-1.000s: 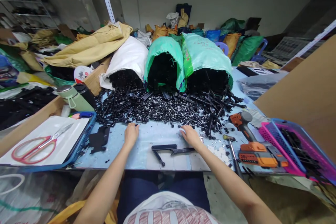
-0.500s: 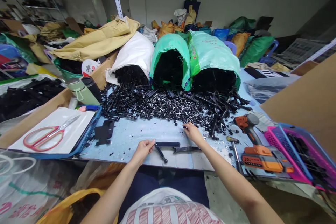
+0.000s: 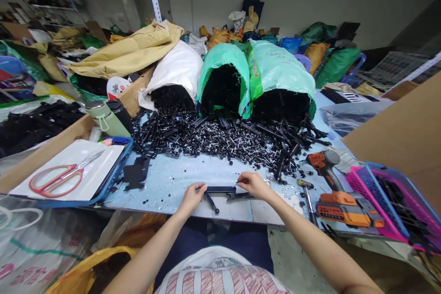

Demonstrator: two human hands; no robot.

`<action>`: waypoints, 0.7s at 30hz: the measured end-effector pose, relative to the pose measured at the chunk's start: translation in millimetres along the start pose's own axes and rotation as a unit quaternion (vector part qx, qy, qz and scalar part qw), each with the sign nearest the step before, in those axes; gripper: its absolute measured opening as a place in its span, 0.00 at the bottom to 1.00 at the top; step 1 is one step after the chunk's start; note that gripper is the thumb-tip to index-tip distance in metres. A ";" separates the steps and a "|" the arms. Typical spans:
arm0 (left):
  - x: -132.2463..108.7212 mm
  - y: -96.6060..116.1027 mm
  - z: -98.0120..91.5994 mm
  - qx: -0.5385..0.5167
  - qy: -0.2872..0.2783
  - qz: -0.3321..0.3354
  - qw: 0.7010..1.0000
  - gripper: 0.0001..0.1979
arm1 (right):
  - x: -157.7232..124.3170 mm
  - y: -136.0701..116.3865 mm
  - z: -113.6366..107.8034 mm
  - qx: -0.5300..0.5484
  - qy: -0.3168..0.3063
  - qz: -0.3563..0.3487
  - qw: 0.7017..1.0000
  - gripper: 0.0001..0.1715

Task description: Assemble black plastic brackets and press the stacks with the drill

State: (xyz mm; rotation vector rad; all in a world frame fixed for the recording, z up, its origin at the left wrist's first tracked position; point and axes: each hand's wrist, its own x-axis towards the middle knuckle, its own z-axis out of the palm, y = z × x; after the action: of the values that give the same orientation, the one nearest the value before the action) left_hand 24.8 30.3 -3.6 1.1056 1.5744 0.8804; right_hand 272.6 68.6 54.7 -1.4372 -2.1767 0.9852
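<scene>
Near the table's front edge, my left hand [image 3: 193, 196] pinches the left end of a flat black bar [image 3: 220, 189]. A shorter black arm [image 3: 211, 203] with a round knob hangs at an angle from that end. My right hand [image 3: 253, 184] is closed at the bar's right end, its fingertips pinching a small thin screw [image 3: 236, 184], only partly visible. Just under the right hand lies another black part with a forked end [image 3: 237, 196]. Behind both hands spreads a heap of black-headed screws [image 3: 223, 140], mixed with black plastic strips.
Three sacks, one white [image 3: 177, 66] and two green [image 3: 223, 62], lie with mouths towards me. At right are an orange cordless drill [image 3: 332, 183], a screwdriver [image 3: 308, 195] and a pink basket [image 3: 365, 202]. Red-handled scissors [image 3: 64, 175] lie on a blue tray [image 3: 128, 151] at left.
My right hand has come from the edge of the screw heap down to the bar's right end, with a small screw in its fingertips. My left hand stays at the left end.
</scene>
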 end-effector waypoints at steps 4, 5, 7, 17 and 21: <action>3.8 -1.7 1.6 0.023 0.003 0.018 1.000 0.19 | 2.7 -9.8 0.4 -0.108 -0.028 -0.033 0.993 0.04; 4.8 -1.5 1.1 0.033 0.003 0.027 0.999 0.18 | 3.7 -12.0 1.7 -0.138 -0.035 -0.049 0.989 0.05; 5.4 -1.0 -0.4 0.056 0.006 0.046 0.997 0.16 | 5.0 -15.3 5.9 -0.189 -0.049 -0.077 0.978 0.07; -17.9 15.4 29.8 0.402 -0.046 0.393 0.826 0.21 | -30.2 28.5 31.8 -0.115 0.014 -0.194 0.974 0.20; -11.1 21.7 57.7 0.448 -0.109 0.362 0.810 0.29 | -37.4 51.7 42.2 -0.113 0.029 -0.180 0.977 0.27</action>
State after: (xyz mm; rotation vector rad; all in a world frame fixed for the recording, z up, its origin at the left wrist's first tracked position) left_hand 86.8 28.1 4.9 2.5027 1.3607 0.3809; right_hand 296.1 32.4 -8.5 -1.0825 -2.4502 0.5760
